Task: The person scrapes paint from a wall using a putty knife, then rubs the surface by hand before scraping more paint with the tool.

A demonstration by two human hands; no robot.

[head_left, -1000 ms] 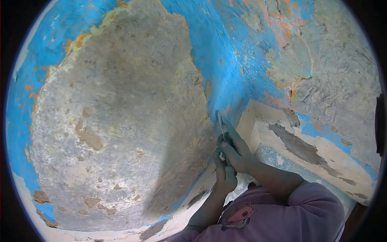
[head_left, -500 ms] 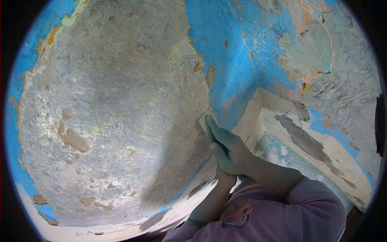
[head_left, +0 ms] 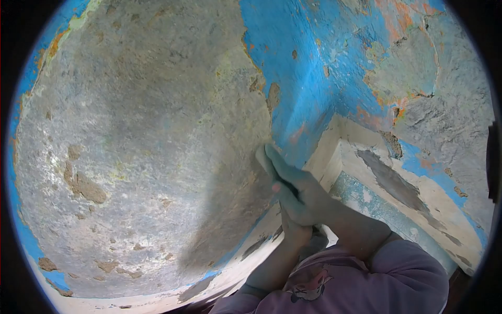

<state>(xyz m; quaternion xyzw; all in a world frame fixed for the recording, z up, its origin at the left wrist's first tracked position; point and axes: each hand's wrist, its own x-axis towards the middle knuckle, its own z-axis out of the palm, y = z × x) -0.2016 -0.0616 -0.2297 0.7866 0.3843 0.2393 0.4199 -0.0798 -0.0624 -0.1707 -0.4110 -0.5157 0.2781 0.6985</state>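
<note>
A pale, flat piece point(head_left: 264, 160) with a straight edge is pressed against the bare grey patch of the wall point(head_left: 157, 141); I cannot make out its kind. My right hand point(head_left: 303, 191) lies along it, fingers pressed together and pointing up-left, with the thumb lower down on the near side. Below and behind, my left hand point(head_left: 297, 233) meets the right one at the palm, its fingers mostly hidden. Both hands are close to the border between grey plaster and blue paint point(head_left: 293, 125).
A room corner with an off-white lower band point(head_left: 340, 133) stands right of the hands. The right wall point(head_left: 444, 110) has flaking blue paint and cracked plaster. Brown pits point(head_left: 83, 186) mark the grey patch at left. A shadow falls below the hands.
My hands and the flat piece have moved slightly along the wall, with the right wrist a little lower. The view has turned a little; the grey patch appears further left.
</note>
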